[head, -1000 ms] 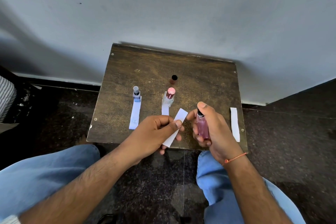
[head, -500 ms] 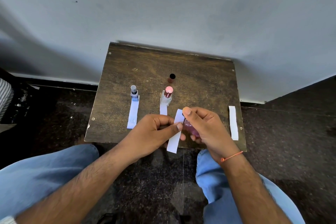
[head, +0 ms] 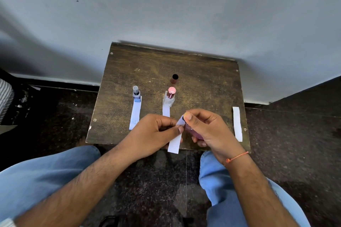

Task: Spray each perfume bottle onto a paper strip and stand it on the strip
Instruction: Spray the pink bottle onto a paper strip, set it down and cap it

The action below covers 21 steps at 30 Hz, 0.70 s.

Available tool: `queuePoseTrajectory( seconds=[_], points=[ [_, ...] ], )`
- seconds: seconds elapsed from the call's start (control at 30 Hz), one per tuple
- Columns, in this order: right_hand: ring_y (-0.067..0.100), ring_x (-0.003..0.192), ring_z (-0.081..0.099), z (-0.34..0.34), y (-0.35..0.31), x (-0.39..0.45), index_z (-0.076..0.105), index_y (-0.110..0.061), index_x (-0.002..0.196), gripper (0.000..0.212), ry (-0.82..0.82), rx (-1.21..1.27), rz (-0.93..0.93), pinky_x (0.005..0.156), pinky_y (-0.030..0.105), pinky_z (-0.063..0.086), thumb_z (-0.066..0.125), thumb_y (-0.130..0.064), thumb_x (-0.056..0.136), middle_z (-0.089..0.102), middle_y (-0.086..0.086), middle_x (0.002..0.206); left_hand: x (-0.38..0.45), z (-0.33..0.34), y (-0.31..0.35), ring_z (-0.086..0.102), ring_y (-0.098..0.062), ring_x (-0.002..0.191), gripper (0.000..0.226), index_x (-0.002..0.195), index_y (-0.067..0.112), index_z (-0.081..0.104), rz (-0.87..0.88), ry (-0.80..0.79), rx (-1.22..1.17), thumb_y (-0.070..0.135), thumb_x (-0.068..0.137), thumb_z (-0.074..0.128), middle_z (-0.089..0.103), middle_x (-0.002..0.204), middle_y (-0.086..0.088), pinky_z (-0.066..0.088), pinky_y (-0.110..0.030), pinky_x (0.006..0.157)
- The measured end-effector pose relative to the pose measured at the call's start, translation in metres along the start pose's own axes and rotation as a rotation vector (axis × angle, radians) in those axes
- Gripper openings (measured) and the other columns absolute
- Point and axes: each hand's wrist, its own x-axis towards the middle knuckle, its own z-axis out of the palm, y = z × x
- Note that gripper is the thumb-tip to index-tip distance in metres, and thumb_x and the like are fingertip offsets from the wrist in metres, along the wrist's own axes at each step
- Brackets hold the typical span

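My left hand [head: 155, 132] pinches a white paper strip [head: 174, 143] above the near edge of the small wooden table [head: 203, 83]. My right hand [head: 208, 131] grips a pink perfume bottle [head: 195, 133], tilted, with its black nozzle touching the top of that strip and my forefinger on the nozzle. A blue bottle [head: 136, 95] stands on the far end of its strip [head: 135, 114] at the left. A clear bottle with a pink cap [head: 170, 97] stands on another strip [head: 166, 111] at the middle.
A brown cap [head: 174, 78] stands open-end up behind the clear bottle. One spare paper strip [head: 237, 123] lies at the table's right edge. A pale wall rises behind the table. Dark floor and my jeans-clad knees are in front.
My right hand tipped the pink bottle from upright toward the strip and brought its nozzle against the paper. My left hand kept its pinch and turned the strip nearly vertical.
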Motion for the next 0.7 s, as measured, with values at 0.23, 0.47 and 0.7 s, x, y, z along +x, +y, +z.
queuePoseTrajectory(
  seconds=[0.23, 0.47, 0.7],
  points=[
    [0.013, 0.054, 0.051, 0.000, -0.002, 0.001, 0.082, -0.036, 0.088, 0.035, 0.049, 0.037, 0.024, 0.041, 0.018, 0.032, 0.082, -0.066, 0.069, 0.069, -0.003, 0.072, 0.000, 0.001, -0.001, 0.073, -0.011, 0.079, 0.015, 0.106, 0.031, 0.087, -0.049, -0.033, -0.101, 0.025, 0.105, 0.073, 0.084, 0.089, -0.005, 0.066, -0.032, 0.076],
    [0.010, 0.050, 0.048, -0.002, 0.000, 0.005, 0.076, -0.036, 0.086, 0.041, 0.126, 0.124, 0.071, 0.044, 0.020, 0.030, 0.083, -0.075, 0.076, 0.063, -0.004, 0.071, 0.000, 0.000, 0.003, 0.064, -0.019, 0.074, 0.025, 0.090, 0.030, 0.088, -0.046, 0.067, -0.004, 0.038, 0.106, 0.070, 0.082, 0.086, -0.016, 0.048, -0.033, 0.073],
    [0.012, 0.048, 0.042, -0.011, 0.002, 0.008, 0.074, -0.021, 0.082, 0.073, 0.171, 0.223, 0.182, 0.044, 0.021, 0.027, 0.061, -0.093, 0.076, 0.051, -0.002, 0.066, -0.001, 0.003, 0.008, 0.057, -0.020, 0.070, 0.030, 0.085, 0.019, 0.087, -0.091, 0.093, -0.021, 0.038, 0.104, 0.072, 0.076, 0.089, -0.033, 0.043, -0.035, 0.070]
  ],
)
